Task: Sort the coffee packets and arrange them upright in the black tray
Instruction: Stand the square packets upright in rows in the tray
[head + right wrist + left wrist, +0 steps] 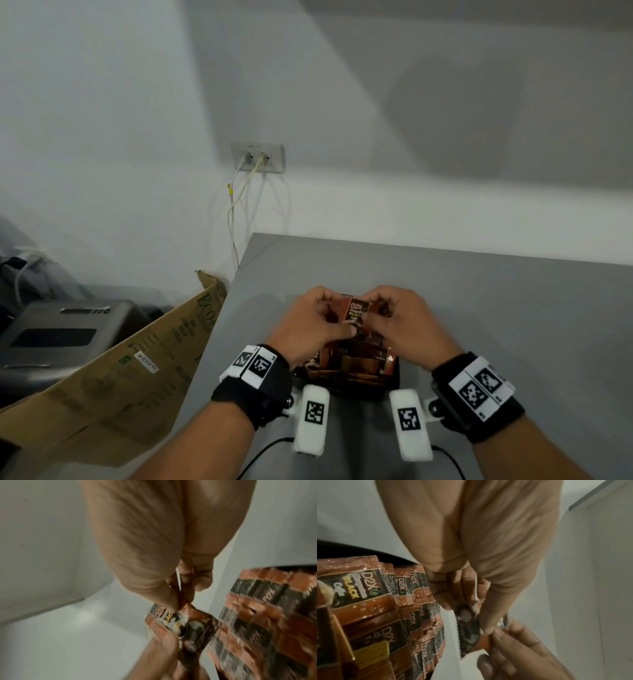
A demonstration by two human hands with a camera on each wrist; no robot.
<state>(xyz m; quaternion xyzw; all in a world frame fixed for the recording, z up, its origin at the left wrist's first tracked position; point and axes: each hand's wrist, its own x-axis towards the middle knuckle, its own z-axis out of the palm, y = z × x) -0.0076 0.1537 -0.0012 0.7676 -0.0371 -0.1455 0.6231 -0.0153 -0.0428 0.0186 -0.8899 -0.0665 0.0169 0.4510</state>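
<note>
Both hands hold a brown "D2X Black Coffee" packet [358, 312] upright, just above the far end of the black tray [359, 396]. My left hand [337, 318] pinches its left side and my right hand [375, 317] pinches its right side, thumbs meeting at the front. The tray holds several matching packets [356, 359] standing in rows. The left wrist view shows the held packet [467, 630] edge-on beside the rows of packets [385, 608]. In the right wrist view the held packet [188, 626] faces the camera, with the tray's packets [265, 615] to the right.
The grey table [479, 308] ends in an edge at the left [219, 329]. A cardboard box [137, 370] leans against that edge, with a grey appliance [61, 335] beyond it. A wall socket with cables [257, 157] is on the white wall behind.
</note>
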